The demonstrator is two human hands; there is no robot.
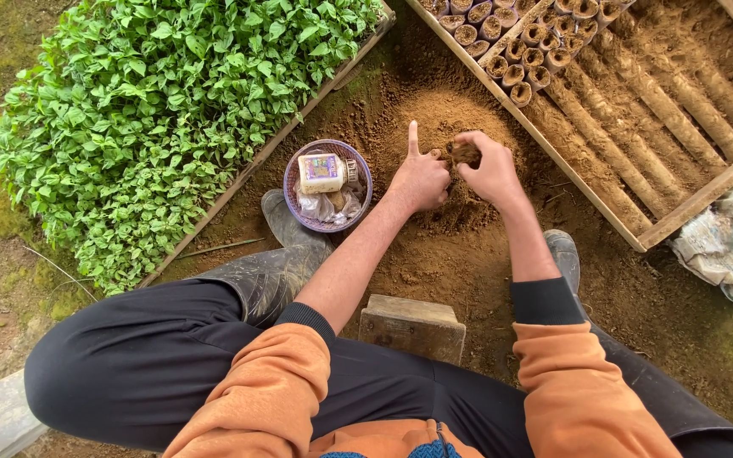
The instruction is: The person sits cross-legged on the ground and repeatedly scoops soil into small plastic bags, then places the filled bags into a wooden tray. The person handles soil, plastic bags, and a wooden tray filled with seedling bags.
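Left hand (pixel 420 178): forefinger raised, other fingers steadying the soil pot (pixel 465 153).
Right hand (pixel 491 168): pinching the pot's rim, directly above soil heap (pixel 460 127).

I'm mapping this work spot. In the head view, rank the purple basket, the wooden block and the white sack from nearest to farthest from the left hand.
1. Purple basket: just left of the left hand.
2. Wooden block: below it, between the knees.
3. White sack: far right, beyond the right hand.

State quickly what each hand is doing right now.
Left hand: index finger raised, other fingers curled against the small soil pot.
Right hand: closed on that pot.
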